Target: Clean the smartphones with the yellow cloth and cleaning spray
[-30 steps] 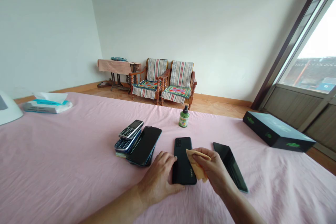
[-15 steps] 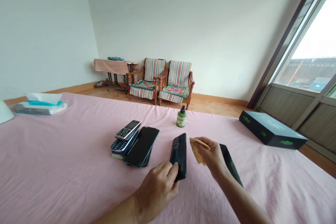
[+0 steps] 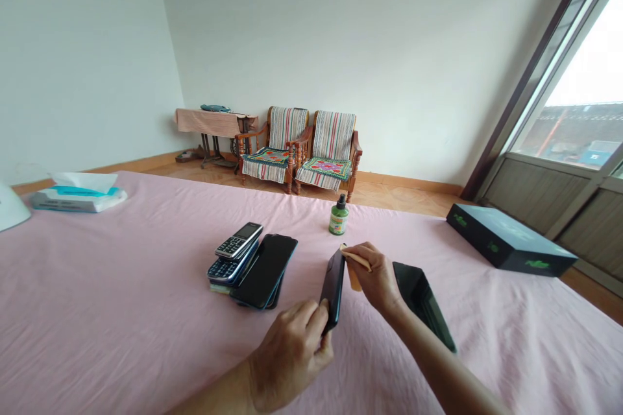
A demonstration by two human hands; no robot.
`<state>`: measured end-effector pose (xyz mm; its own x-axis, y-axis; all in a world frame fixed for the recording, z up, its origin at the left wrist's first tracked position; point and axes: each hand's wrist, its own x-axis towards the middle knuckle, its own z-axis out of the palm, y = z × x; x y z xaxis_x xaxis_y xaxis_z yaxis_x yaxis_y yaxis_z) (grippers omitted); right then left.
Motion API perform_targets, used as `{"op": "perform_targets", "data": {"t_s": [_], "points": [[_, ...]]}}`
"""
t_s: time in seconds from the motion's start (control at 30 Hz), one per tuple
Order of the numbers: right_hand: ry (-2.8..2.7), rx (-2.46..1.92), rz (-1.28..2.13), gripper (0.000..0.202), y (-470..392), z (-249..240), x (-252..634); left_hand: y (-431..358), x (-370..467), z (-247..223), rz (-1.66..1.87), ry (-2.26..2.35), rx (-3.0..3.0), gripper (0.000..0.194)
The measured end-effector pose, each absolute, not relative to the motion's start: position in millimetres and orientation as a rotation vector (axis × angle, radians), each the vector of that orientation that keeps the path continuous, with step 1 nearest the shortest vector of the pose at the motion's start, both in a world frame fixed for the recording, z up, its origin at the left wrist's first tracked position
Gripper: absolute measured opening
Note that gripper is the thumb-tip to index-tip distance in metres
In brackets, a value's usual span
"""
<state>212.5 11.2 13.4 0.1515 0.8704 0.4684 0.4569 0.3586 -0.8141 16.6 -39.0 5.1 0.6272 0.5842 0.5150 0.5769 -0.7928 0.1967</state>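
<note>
Left grip [image 3: 292, 353] holds phone [image 3: 333, 285], right grip [image 3: 379, 277] cloth [image 3: 355, 279]; box lettering [image 3: 538, 264] blurred.

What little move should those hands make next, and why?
I'd probably draw the orange cloth down the dark phone's edge: the right hand has it near the top, while the left hand grips the bottom, leaving the middle uncovered.

The one view looks from the wearer's head, on the near side of the bottle [image 3: 338, 218], facing forward and down past it (quite a wide view). The left hand [image 3: 291, 353] and right hand [image 3: 377, 277] are nearer than the bottle, the chairs [image 3: 325, 152] well beyond.
</note>
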Motion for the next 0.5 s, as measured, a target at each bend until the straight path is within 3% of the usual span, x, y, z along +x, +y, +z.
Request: {"op": "perform_targets", "data": {"t_s": [0.2, 0.5], "points": [[-1.528, -1.172, 0.439, 0.017, -24.6, 13.1, 197.4, -39.4, 16.0, 2.4, 0.878, 1.012, 2.806, 0.029], [-1.565, -1.025, 0.493, 0.015, -68.2, 6.0, 166.2, -32.2, 16.2, 5.4, 0.994, 1.122, 2.563, 0.013]]}}
